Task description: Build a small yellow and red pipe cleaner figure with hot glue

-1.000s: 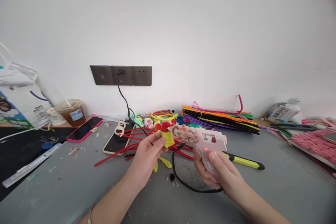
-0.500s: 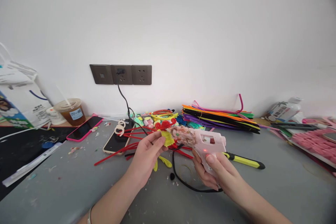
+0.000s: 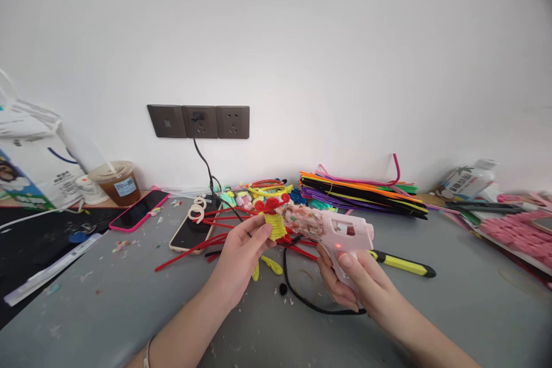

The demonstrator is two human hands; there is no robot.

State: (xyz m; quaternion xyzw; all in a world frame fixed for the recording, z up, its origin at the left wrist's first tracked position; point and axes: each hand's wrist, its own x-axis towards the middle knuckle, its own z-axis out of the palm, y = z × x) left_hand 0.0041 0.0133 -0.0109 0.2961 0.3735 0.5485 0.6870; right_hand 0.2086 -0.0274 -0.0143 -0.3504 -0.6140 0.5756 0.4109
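My left hand (image 3: 245,247) pinches a ribbed yellow pipe-cleaner piece (image 3: 275,226) with red curled pipe cleaner (image 3: 272,204) at its top. Wrapped round the handle of a pale pink hot glue gun (image 3: 347,233) is my right hand (image 3: 357,276). The gun's front is crusted with stuck fibres and bits, its nozzle points left close to the yellow piece, and a small red light glows on its side. Whether the nozzle touches the piece I cannot tell. Below my left hand lie yellow looped pieces (image 3: 272,265). Red pipe cleaners (image 3: 190,253) spread out behind it.
A bundle of coloured pipe cleaners (image 3: 362,195) lies by the wall. A yellow-black cutter (image 3: 405,264) rests right of the gun. A black cord (image 3: 297,296) loops below it. Phones (image 3: 140,211), a drink cup (image 3: 118,184) and a wall socket (image 3: 233,122) are left.
The glue gun has shifted very slightly to the right, its nozzle a little away from the yellow piece. My left hand stays almost still.
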